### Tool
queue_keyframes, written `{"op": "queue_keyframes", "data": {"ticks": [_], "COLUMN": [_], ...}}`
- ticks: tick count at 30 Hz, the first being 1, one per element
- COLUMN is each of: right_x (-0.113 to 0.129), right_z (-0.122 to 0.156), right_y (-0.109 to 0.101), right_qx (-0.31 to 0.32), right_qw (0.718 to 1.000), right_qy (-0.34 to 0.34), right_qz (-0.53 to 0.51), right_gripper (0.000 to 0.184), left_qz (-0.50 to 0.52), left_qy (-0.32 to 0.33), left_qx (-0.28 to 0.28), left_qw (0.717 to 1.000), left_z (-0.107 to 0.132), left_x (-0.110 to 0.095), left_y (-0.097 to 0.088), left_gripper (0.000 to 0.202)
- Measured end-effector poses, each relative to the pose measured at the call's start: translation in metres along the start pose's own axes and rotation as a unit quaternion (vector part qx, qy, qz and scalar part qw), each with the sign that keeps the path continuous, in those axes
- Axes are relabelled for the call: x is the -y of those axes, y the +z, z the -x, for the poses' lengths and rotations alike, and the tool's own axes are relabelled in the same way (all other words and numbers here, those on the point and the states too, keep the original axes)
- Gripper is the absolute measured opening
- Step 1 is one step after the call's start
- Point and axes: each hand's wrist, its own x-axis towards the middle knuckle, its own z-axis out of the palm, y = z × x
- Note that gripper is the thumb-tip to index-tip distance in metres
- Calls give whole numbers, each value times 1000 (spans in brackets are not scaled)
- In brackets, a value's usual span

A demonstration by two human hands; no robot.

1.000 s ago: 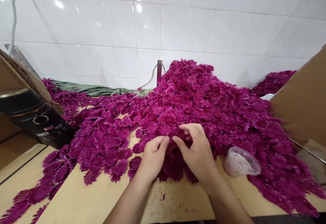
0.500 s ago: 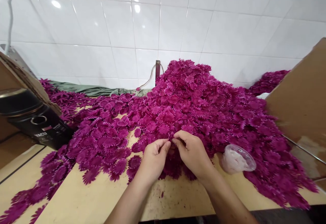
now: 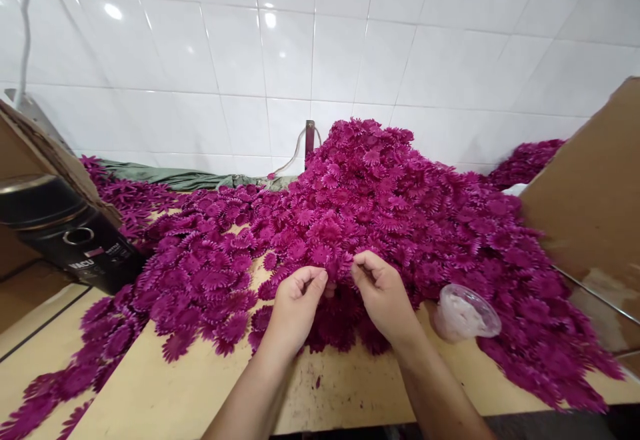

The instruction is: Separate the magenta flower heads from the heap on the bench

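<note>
A big heap of magenta artificial flower pieces (image 3: 370,187), thin and fringed at the edge, spreads over the table. Low in front of it, my left hand (image 3: 299,303) is closed in a pinch, thumb against forefinger; whatever is in the pinch is too small to make out. My right hand (image 3: 383,297) is also pinched, a short gap to the right. At its fingertips shows one magenta flower piece (image 3: 343,265), which it seems to hold by the edge. More pieces lie below and between both hands. A clear plastic cup (image 3: 467,313) with whitish stuff inside tilts right of my right wrist.
A black flask (image 3: 70,240) leans at the left by a cardboard flap (image 3: 45,140). On the right stands a cardboard box (image 3: 590,207). Green cloth (image 3: 175,175) lies along the tiled wall (image 3: 225,47). The pale tabletop (image 3: 165,393) shows at the front.
My hands have moved apart from fingertips nearly touching: the left one went left, the right one slightly right. A flower piece now shows between them.
</note>
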Motion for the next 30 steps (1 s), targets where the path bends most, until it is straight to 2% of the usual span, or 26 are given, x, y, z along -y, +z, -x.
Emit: {"op": "queue_keyframes", "data": {"ticks": [2,7,10,12,17,21,25,28,30], "right_x": [2,11,15,15,13,10,9,8,7], "right_z": [1,6,8,9,11,12,13,15,15], "right_y": [1,5,7,8,10,12,12,11,10], "right_qx": [-7,-23,-27,-31,-78,-93,-14,24,21], "right_qw": [999,983,976,979,992,995,977,959,962], "right_qy": [-19,-113,-139,-135,-84,10,119,172,180], "right_qz": [28,140,168,150,44,-44,-177,-225,-203], "right_gripper": [13,16,20,19,12,9,24,35,37], "left_qz": [-10,9,21,25,71,82,-54,-193,-258], "left_qy": [-3,-17,-13,-14,-17,-1,79,157,195], "left_qx": [4,71,46,23,-13,-29,-77,-77,-67], "left_qw": [1000,997,999,999,997,996,992,966,944], "left_z": [1,2,1,-1,-5,-5,-5,-3,-2], "left_x": [-2,-5,1,6,12,10,7,4,3], "left_y": [1,6,5,3,0,3,3,3,2], "left_gripper": [23,27,25,24,25,23,16,13,14]}}
